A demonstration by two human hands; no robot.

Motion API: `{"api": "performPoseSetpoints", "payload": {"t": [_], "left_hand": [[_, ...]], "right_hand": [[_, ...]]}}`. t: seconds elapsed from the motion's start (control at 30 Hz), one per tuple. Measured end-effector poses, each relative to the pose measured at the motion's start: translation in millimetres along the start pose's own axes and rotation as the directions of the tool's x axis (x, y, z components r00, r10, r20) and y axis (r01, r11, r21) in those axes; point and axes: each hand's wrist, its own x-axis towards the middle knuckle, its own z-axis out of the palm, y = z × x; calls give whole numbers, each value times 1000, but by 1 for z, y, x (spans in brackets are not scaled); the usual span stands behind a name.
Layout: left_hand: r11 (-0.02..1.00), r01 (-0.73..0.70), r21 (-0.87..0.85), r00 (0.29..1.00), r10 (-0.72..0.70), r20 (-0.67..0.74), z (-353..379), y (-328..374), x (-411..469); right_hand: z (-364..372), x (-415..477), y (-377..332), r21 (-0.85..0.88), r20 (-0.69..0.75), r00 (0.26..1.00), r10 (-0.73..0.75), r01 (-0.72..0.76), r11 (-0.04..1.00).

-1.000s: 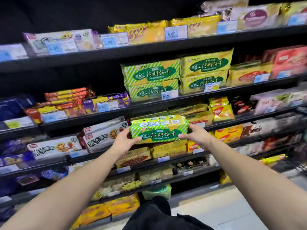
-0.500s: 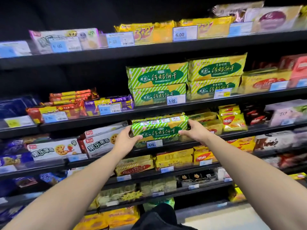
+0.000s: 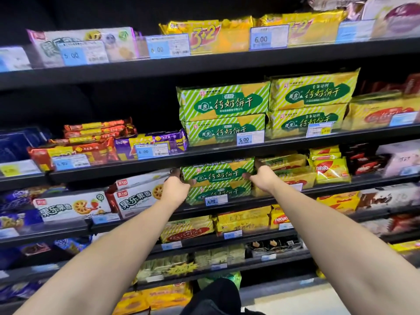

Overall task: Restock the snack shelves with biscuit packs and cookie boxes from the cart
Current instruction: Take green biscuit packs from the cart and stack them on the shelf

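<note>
From my remote view, the biscuit pack [image 3: 218, 172] sits at the centre of the frame: a long rectangular packet with green and white diagonal stripes, yellow corner patches and a dark green oval carrying white Chinese lettering. It lies flat on top of a matching pack [image 3: 219, 192] on the shelf [image 3: 227, 206] in the middle of the frame, tucked just under the shelf board above. A white price tag [image 3: 216, 200] reading 6.00 hangs on the shelf edge right below the stack.

My left hand [image 3: 175, 189] is wrapped on the pack's left end, fingers curled around it and thumb pointing inward along the front. My right hand [image 3: 261, 178] grips the right end the same way, thumb pressing the front face. Both hands are closed on the pack, arms stretched forward.

Just left of the left hand stands a white cookie box [image 3: 136, 196]; to the right lie yellow packets [image 3: 329, 170].
</note>
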Motion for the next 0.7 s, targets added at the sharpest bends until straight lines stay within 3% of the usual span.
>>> {"api": "performPoseSetpoints", "payload": {"t": [0.17, 0.3, 0.47, 0.57, 0.7], "left_hand": [[993, -8, 116, 1000, 7, 7, 2, 12, -3], [986, 48, 163, 998, -53, 25, -8, 16, -13], [962, 141, 233, 979, -170, 111, -29, 19, -35], [957, 121, 264, 969, -172, 179, -43, 28, -64], [952, 95, 292, 946, -178, 272, -67, 48, -116]], "right_hand": [[4, -5, -5, -204, -138, 988, 68, -95, 974], [3, -27, -13, -330, -152, 984, 89, -135, 934], [-12, -64, -18, -332, -20, 995, 96, -97, 938], [-24, -92, -27, -273, 45, 991, 125, -108, 956], [-35, -129, -39, -333, 149, 982, 116, -60, 941]]}}
